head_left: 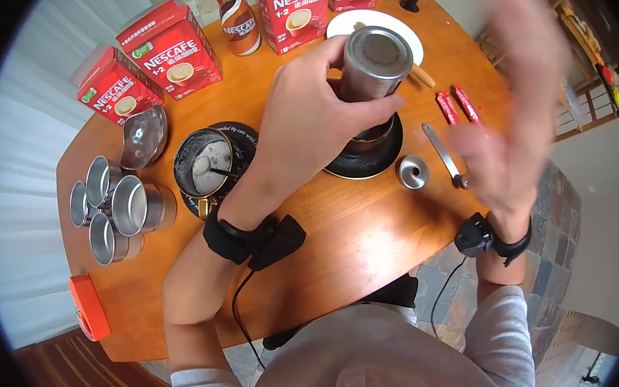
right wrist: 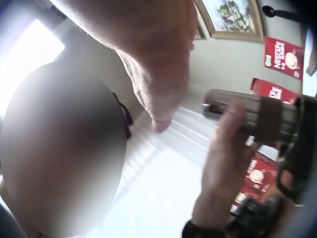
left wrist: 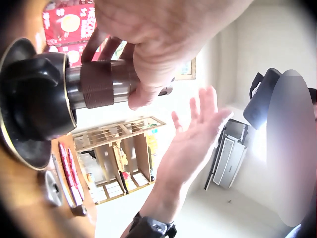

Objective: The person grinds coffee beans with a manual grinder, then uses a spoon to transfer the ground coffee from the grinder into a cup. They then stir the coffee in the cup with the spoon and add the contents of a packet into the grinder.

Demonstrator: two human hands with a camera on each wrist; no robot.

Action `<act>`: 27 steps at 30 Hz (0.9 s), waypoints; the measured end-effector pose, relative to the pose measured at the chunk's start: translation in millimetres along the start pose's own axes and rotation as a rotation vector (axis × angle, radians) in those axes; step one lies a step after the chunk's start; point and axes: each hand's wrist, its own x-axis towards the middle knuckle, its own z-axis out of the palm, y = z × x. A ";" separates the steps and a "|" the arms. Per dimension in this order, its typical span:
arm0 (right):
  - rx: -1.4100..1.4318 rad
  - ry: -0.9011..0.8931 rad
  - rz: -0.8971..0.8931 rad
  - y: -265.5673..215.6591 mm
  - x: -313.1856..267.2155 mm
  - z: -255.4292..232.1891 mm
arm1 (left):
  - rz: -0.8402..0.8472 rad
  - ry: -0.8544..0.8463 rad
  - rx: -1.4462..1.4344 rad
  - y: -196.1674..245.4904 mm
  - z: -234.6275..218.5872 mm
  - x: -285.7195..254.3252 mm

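My left hand (head_left: 310,110) grips a cylindrical hand coffee grinder (head_left: 377,61), metal with a brown band, thumb and fingers wrapped round its side. The grinder stands upright over a black cup (left wrist: 49,99), its lower end at the cup's mouth in the left wrist view. A gold-rimmed black saucer (head_left: 365,166) lies under the cup. My right hand (left wrist: 190,141) is raised to the right, blurred in the head view, with straight fingers and nothing in it. On the table below it lie the metal crank handle (head_left: 440,147) and a small round metal cap (head_left: 413,173).
Red Nescafé boxes (head_left: 171,55) and a brown bottle (head_left: 239,24) line the back. At left stand several metal cups (head_left: 136,206), a glass bowl (head_left: 145,137) and a mug (head_left: 203,160) with white powder and a spoon. A white plate (head_left: 413,36) and red sachets (head_left: 446,106) are at right.
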 end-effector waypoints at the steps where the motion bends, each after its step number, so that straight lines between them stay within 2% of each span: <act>1: -0.045 -0.196 0.031 -16.2 -5.1 12.1 | -0.035 -0.011 -0.059 2.0 0.1 0.1; 2: -0.096 -0.391 0.063 -27.7 -7.4 16.9 | -0.031 -0.014 -0.068 0.2 0.4 0.0; 3: -0.201 -0.430 0.044 -31.5 -3.1 10.8 | -0.026 -0.018 -0.079 -5.0 1.2 -0.6; 6: -0.058 -0.057 0.037 -13.0 3.6 -9.7 | -0.039 -0.009 -0.060 -0.2 0.9 -1.7; 9: -0.054 -0.372 0.097 -29.6 0.4 2.8 | -0.065 0.007 -0.025 7.6 -1.5 -0.1; 11: -0.115 -0.406 0.098 -35.8 -4.6 9.5 | -0.050 -0.003 -0.044 2.4 -0.2 -1.2; 13: 0.000 -0.061 0.004 -4.9 -0.1 -7.3 | -0.058 -0.011 -0.043 3.1 -0.8 -1.6; 15: -0.062 -0.251 0.045 -24.8 -0.4 -5.0 | -0.073 -0.009 -0.013 8.9 -3.7 -1.4; 16: -0.106 -0.461 0.120 -42.3 -3.7 5.4 | -0.079 -0.015 -0.001 10.8 -3.1 -1.3; 17: -0.190 -0.458 0.068 -39.7 -5.3 7.0 | -0.091 -0.014 -0.002 6.1 -1.9 -1.7; 19: -0.119 -0.179 0.019 -14.5 1.5 -10.1 | -0.075 -0.003 -0.035 8.5 -0.5 -1.8; 20: -0.081 -0.109 0.012 -14.1 3.1 -13.8 | -0.071 0.006 -0.049 9.7 -1.1 -2.7; 21: -0.074 -0.130 0.019 -20.4 2.7 -11.0 | -0.063 -0.005 -0.036 11.2 -2.2 -1.9; 22: -0.079 -0.284 0.051 -32.5 1.0 -4.1 | -0.070 -0.001 -0.019 10.5 -3.5 -2.1; 24: -0.150 -0.424 0.086 -45.1 -4.2 8.7 | -0.077 -0.006 0.007 6.4 -3.8 -2.2; 25: -0.086 -0.278 0.089 -35.0 -3.1 4.6 | -0.097 -0.023 -0.064 5.8 -3.1 -2.3; 27: -0.041 -0.200 0.078 -26.1 0.4 -4.4 | -0.064 -0.006 -0.068 8.9 -1.5 -2.9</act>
